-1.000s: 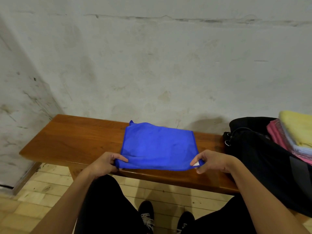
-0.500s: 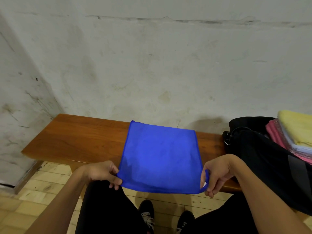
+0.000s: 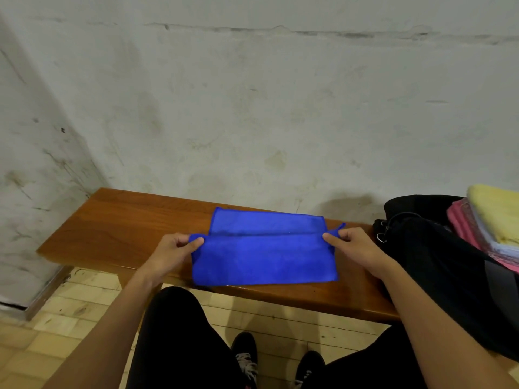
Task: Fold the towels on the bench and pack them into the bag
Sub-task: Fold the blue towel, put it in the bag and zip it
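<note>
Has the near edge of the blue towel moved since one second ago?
Yes. Both hands carried the blue towel's near edge away from the bench's front edge, toward the wall, folding it over.

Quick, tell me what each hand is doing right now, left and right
Left hand: closed, pinching the left end of the blue towel.
Right hand: closed, pinching the towel's right end.

one blue towel [image 3: 264, 256], one bench [image 3: 118, 228], one bag [image 3: 449, 270]
</note>
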Demonstrator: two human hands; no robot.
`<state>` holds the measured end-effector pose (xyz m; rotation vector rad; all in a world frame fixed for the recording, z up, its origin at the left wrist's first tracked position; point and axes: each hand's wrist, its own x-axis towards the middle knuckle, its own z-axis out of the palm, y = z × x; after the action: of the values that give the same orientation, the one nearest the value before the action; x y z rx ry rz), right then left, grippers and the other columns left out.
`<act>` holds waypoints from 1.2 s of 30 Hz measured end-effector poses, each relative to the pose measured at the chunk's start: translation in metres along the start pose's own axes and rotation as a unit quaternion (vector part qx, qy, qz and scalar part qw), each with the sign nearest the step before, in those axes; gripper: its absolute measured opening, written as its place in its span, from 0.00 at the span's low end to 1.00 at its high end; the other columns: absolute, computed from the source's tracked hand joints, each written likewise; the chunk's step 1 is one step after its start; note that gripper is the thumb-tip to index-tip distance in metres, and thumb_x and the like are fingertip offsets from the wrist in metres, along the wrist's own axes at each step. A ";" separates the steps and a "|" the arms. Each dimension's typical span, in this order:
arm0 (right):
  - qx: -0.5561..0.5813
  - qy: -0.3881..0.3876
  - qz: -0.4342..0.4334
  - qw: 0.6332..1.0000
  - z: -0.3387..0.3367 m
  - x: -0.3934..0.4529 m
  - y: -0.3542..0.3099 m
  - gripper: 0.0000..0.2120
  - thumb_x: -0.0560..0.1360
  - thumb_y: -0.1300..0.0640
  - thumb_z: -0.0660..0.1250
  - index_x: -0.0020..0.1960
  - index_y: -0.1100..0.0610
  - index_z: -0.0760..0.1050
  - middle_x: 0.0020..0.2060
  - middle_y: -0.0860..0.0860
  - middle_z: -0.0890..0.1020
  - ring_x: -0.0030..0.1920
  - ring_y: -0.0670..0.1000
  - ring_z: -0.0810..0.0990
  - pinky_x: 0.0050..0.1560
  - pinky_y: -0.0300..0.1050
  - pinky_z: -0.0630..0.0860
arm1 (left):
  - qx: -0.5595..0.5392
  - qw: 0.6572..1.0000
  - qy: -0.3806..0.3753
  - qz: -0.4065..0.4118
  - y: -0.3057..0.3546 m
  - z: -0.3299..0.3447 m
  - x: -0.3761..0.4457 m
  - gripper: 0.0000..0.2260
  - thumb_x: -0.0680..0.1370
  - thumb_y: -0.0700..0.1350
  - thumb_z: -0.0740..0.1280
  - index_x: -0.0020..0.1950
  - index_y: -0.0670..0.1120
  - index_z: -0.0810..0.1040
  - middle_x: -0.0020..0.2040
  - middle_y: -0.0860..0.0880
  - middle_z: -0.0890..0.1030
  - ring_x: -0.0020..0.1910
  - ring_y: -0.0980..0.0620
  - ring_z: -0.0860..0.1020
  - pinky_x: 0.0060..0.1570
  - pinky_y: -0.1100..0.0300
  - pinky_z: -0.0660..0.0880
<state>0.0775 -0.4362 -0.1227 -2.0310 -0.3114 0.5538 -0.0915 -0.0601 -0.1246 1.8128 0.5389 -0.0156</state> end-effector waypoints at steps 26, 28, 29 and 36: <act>-0.114 0.191 0.063 0.973 0.011 0.107 0.020 0.14 0.79 0.55 0.67 0.35 0.57 0.76 0.34 0.53 0.81 0.39 0.51 0.79 0.35 0.39 0.68 | 0.150 0.968 0.186 0.077 -0.006 0.038 0.140 0.07 0.79 0.43 0.67 0.44 0.44 0.81 0.40 0.49 0.82 0.43 0.48 0.80 0.45 0.56 0.75; -0.118 0.198 0.069 0.971 0.013 0.115 0.023 0.15 0.79 0.56 0.67 0.34 0.55 0.73 0.32 0.51 0.79 0.36 0.48 0.76 0.34 0.37 0.66 | 0.154 0.966 0.199 0.063 -0.008 0.040 0.151 0.07 0.79 0.44 0.67 0.47 0.42 0.82 0.44 0.47 0.83 0.45 0.48 0.79 0.47 0.56 0.74; -0.120 0.204 0.070 0.969 0.013 0.116 0.023 0.16 0.79 0.56 0.67 0.33 0.54 0.72 0.32 0.50 0.77 0.35 0.46 0.75 0.33 0.37 0.65 | 0.156 0.965 0.205 0.055 -0.007 0.041 0.153 0.08 0.79 0.45 0.67 0.48 0.42 0.82 0.45 0.47 0.83 0.45 0.49 0.79 0.48 0.57 0.74; -0.165 0.209 0.076 0.961 0.015 0.132 0.028 0.09 0.79 0.56 0.67 0.42 0.59 0.80 0.37 0.53 0.82 0.36 0.46 0.77 0.39 0.41 0.70 | 0.187 0.953 0.233 0.052 -0.006 0.051 0.164 0.07 0.78 0.43 0.68 0.50 0.41 0.83 0.45 0.46 0.83 0.43 0.52 0.76 0.46 0.60 0.72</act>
<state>0.1837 -0.3816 -0.1869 -2.4461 0.0120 0.1572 0.0661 -0.0472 -0.1922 2.2275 0.8128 0.4175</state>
